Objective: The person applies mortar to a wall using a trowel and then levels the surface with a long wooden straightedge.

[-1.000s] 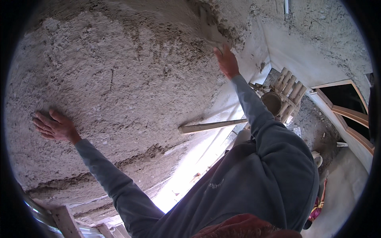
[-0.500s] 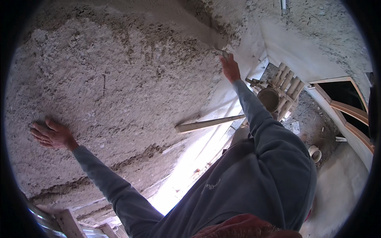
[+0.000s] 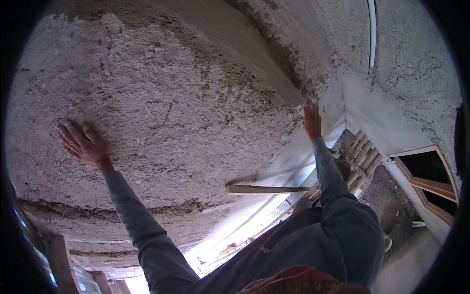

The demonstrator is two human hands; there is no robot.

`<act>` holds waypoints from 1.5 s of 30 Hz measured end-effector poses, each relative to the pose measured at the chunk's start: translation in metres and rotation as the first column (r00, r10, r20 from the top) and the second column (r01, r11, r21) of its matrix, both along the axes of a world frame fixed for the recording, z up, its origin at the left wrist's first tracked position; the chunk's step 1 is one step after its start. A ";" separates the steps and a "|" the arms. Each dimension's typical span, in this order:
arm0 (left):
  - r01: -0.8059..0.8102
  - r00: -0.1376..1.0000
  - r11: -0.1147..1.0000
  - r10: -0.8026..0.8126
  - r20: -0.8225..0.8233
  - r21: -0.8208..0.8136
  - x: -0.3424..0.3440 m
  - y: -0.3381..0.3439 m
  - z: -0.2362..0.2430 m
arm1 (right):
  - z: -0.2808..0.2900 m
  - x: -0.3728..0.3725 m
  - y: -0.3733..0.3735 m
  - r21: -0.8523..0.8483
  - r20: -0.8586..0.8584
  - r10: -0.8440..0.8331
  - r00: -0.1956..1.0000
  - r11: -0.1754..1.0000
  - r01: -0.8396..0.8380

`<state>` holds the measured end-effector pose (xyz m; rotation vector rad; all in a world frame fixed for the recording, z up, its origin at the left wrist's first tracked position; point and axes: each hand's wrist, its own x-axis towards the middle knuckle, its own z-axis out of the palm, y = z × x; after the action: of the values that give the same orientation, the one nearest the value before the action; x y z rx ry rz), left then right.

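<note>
Along the rough wall [image 3: 181,112], we spread our left hand [image 3: 86,147] open while our right hand [image 3: 312,122], near the corner [image 3: 344,105], closed around a partly hidden tool [image 3: 309,103].

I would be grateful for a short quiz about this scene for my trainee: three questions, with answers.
1. True or false: the left hand is clenched into a fist.
2. What colour are the sleeves? A) red B) blue-grey C) yellow
3. Which hand is nearer to the wooden window frame?

Key: 1. False; it is open, facing the rough wall. 2. B. 3. The right hand.
</note>
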<state>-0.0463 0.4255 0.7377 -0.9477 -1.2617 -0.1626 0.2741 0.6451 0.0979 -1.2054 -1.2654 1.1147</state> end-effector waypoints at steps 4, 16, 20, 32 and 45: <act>-0.015 0.998 1.000 0.014 0.062 0.009 0.007 -0.004 -0.008 | 0.175 0.019 0.028 0.311 -0.001 0.032 0.999 0.950 -0.030; 0.012 0.998 1.000 -0.012 0.063 -0.005 0.013 -0.002 -0.003 | 0.228 0.002 0.044 0.230 0.029 -0.013 0.999 0.973 0.006; -0.006 0.999 1.000 0.007 0.046 -0.009 0.010 -0.007 -0.004 | 0.235 0.021 0.038 0.095 0.060 0.114 0.992 0.988 -0.119; -0.006 1.000 1.000 0.006 0.019 -0.010 0.001 -0.014 -0.006 | 0.282 0.015 0.032 0.314 0.079 0.125 0.989 0.939 -0.144; -0.014 0.998 1.000 0.014 0.062 0.010 0.012 -0.008 0.001 | 0.390 0.011 0.099 0.586 0.053 -0.194 0.980 0.800 0.127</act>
<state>-0.0348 0.4173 0.7391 -0.9305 -1.3228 -0.1883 0.2850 0.7445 0.4880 -0.8848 -1.4208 0.4731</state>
